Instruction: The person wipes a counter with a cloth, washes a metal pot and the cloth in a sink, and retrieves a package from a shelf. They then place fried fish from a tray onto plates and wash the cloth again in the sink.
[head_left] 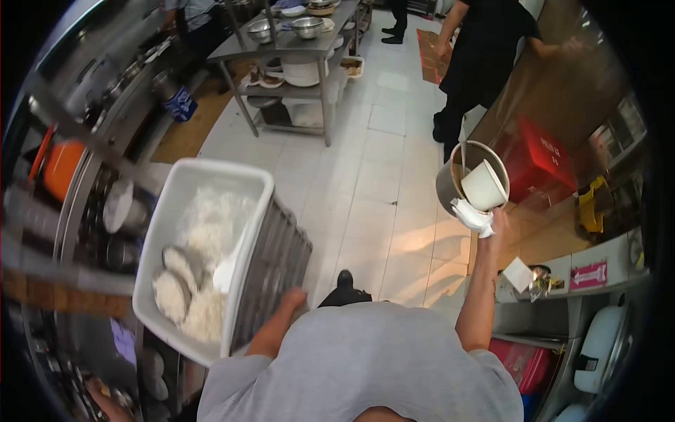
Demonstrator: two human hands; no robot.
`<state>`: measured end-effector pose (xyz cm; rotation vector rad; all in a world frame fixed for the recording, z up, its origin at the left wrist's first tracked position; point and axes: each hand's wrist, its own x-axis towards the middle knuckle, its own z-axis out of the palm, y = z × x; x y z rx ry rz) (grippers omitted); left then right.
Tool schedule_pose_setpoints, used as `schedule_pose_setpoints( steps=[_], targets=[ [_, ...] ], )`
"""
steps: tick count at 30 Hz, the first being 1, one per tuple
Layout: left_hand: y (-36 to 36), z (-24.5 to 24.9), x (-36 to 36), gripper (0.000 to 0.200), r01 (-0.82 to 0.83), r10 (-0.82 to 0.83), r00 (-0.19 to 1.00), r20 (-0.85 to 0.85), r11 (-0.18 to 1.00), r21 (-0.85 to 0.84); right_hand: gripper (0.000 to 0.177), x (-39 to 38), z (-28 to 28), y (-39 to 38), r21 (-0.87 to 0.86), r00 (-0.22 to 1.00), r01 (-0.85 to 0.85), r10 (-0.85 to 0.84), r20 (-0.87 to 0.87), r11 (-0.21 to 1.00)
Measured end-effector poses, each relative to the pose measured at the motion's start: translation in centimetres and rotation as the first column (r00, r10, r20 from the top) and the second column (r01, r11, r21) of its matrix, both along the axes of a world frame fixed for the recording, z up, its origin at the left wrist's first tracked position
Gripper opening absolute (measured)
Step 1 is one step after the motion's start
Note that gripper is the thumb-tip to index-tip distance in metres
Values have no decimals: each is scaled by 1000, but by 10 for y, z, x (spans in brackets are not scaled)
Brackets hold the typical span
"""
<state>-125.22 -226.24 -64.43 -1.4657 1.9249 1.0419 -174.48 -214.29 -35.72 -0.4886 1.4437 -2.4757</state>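
Note:
My right hand is closed at the near rim of a metal pot, with a white cloth beside the fingers. Inside the pot are a white tub and a long handle that leans against the rim. My left hand hangs low, close to the grey ribbed side of a stack of crates; its fingers are too small and blurred to make out. On top of that stack, a white bin holds white grains, a clear bag and two round scoops or bowls.
A steel table with bowls stands ahead. At the right, a person in black stands beyond a red box. Other people are at the upper left and far ahead. A shelf is at my right; another hand shows lower left.

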Motion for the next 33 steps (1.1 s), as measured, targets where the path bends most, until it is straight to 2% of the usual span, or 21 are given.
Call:
schedule_pose_setpoints(
  steps=[1, 2, 3, 4, 6, 8, 11, 14, 15, 19, 20, 22, 25, 28, 30, 31, 33],
  targets=[
    [-48, -4, -41, 31, 91, -92, 995, -37, 995, -27, 4, -19, -6, -22, -7, 1000, -21, 21, 15, 1000],
    [-88, 24, -85, 29, 9, -20, 997, -74, 991, -134, 5, -25, 0, -47, -7, 999, -20, 20, 36, 1000],
    [-137, 8, -122, 28, 130, -158, 980, -122, 969, -210, 6, -24, 11, -76, -8, 998, -23, 24, 62, 1000],
    [-172, 69, -164, 26, 54, -88, 990, -112, 959, -279, 7, -30, 16, -102, -13, 995, -27, 28, 91, 1000],
    [-242, 101, -229, 25, 27, -182, 938, -296, 887, -460, 9, -55, 14, -146, -7, 994, -41, 42, 99, 999],
    [-300, 136, -285, 20, -67, -181, 889, -420, 857, -511, 10, -74, 21, -193, 5, 992, -45, 44, 114, 999],
    [-384, 166, -349, 18, -119, -100, 881, -463, 899, -422, 8, -127, 4, -264, 18, 989, -72, 69, 131, 997],
    [-451, 167, -387, 18, -264, -16, 859, -512, 843, -469, 12, -191, -12, -340, 69, 985, -137, 128, 115, 988],
    [-464, 186, -392, 21, -300, 31, 845, -534, 854, -425, 14, -216, -18, -366, 105, 985, -143, 132, 108, 984],
    [-542, 173, -434, 31, -374, 157, 814, -559, 878, -298, 19, -279, 0, -486, 101, 966, -243, 232, 113, 965],
    [-558, 175, -448, 34, -374, 179, 816, -549, 888, -267, 7, -270, 31, -522, 83, 977, -167, 154, 145, 982],
    [-586, 176, -483, 39, -369, 210, 821, -531, 905, -213, 7, -314, 15, -579, 115, 977, -192, 179, 115, 975],
    [-649, 171, -551, 43, -335, 171, 819, -547, 917, -215, 22, -365, -2, -667, 108, 974, -188, 171, 151, 976],
    [-712, 155, -630, 40, -260, 66, 831, -552, 924, -282, 22, -415, -13, -746, 69, 966, -213, 200, 161, 975],
    [-768, 170, -690, 37, -210, -21, 834, -551, 912, -352, 23, -444, -20, -790, 82, 982, -125, 111, 152, 989],
    [-786, 186, -711, 27, -227, -26, 822, -568, 901, -369, 23, -458, -26, -806, 103, 984, -102, 85, 155, 989],
    [-835, 208, -764, 21, -146, -141, 838, -527, 872, -466, 23, -500, -28, -840, 122, 989, -57, 39, 145, 991]
  ],
)
